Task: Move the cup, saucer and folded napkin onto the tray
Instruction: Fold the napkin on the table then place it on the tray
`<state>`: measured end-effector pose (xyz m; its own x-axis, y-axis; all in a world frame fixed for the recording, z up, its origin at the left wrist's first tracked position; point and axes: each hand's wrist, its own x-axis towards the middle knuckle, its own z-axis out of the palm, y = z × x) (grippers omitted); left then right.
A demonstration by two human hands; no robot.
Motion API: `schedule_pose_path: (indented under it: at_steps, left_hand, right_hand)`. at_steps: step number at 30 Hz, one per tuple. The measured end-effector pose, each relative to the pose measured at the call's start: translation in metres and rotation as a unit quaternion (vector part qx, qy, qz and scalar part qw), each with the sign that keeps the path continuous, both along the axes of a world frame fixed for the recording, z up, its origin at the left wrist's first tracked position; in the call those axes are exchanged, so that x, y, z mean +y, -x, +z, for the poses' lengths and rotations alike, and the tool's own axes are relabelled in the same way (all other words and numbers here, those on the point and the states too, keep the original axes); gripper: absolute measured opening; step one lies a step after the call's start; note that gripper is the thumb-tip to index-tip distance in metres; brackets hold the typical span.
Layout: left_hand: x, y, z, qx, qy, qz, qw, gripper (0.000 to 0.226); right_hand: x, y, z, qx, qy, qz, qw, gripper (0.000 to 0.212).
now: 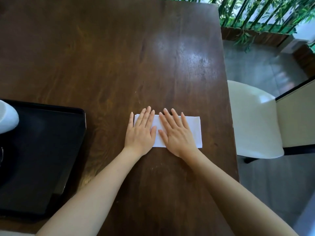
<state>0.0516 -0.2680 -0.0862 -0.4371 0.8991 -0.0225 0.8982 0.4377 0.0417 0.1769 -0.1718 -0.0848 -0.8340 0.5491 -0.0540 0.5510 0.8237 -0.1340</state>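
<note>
A white folded napkin lies flat on the dark wooden table, near its right edge. My left hand rests flat on the napkin's left part, fingers spread. My right hand lies flat on its middle, palm down. Neither hand grips it. A black tray sits at the left of the table. A white rounded object, cut off by the frame's left edge, stands on the tray's far left; I cannot tell whether it is the cup or the saucer.
A white chair stands just off the table's right edge. Beyond it are a grey floor and green bamboo plants in a planter at the back right. The table's far half is bare wood.
</note>
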Motion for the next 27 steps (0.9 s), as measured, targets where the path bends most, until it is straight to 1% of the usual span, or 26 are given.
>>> schedule_pose_path:
  at_steps: [4, 7, 10, 13, 15, 17, 18, 20, 22, 27]
  left_hand:
    - [0.001, 0.000, 0.001, -0.005, 0.005, 0.007, 1.000, 0.061]
    - [0.000, 0.001, 0.000, -0.012, 0.007, 0.008, 1.000, 0.064]
    - [0.000, 0.000, 0.001, -0.019, 0.007, 0.007, 1.000, 0.065]
    - [0.000, 0.002, 0.001, -0.007, 0.024, 0.003, 1.000, 0.063]
    - [0.001, 0.000, 0.003, 0.008, 0.034, 0.024, 0.999, 0.063]
    - [0.012, -0.012, 0.007, 0.011, 0.018, 0.057, 0.998, 0.062]
    - [0.021, -0.024, 0.009, 0.002, 0.002, 0.055, 0.998, 0.060]
    - [0.039, -0.051, 0.009, -0.024, -0.018, 0.008, 1.000, 0.057]
    - [0.045, -0.062, 0.006, -0.047, -0.015, -0.019, 0.999, 0.056]
    - [0.024, -0.040, -0.005, -0.026, -0.015, -0.003, 1.000, 0.067]
  right_hand:
    - [0.019, -0.025, -0.001, -0.017, -0.024, -0.041, 0.999, 0.059]
    - [0.031, -0.043, -0.002, -0.024, -0.020, -0.069, 0.997, 0.059]
    - [0.036, -0.051, -0.003, -0.021, -0.009, -0.079, 0.997, 0.060]
    - [0.035, -0.050, -0.002, -0.015, -0.009, -0.080, 0.997, 0.060]
    - [0.034, -0.050, -0.002, -0.017, -0.011, -0.080, 0.997, 0.060]
    - [0.034, -0.050, -0.001, -0.016, -0.012, -0.082, 0.996, 0.060]
    - [0.033, -0.050, -0.001, -0.015, -0.011, -0.080, 0.997, 0.060]
    - [0.033, -0.051, -0.001, -0.007, -0.007, -0.075, 0.997, 0.059]
    - [0.033, -0.052, -0.001, -0.004, -0.004, -0.071, 0.997, 0.057]
    - [0.036, -0.053, -0.002, -0.012, -0.004, -0.063, 0.998, 0.059]
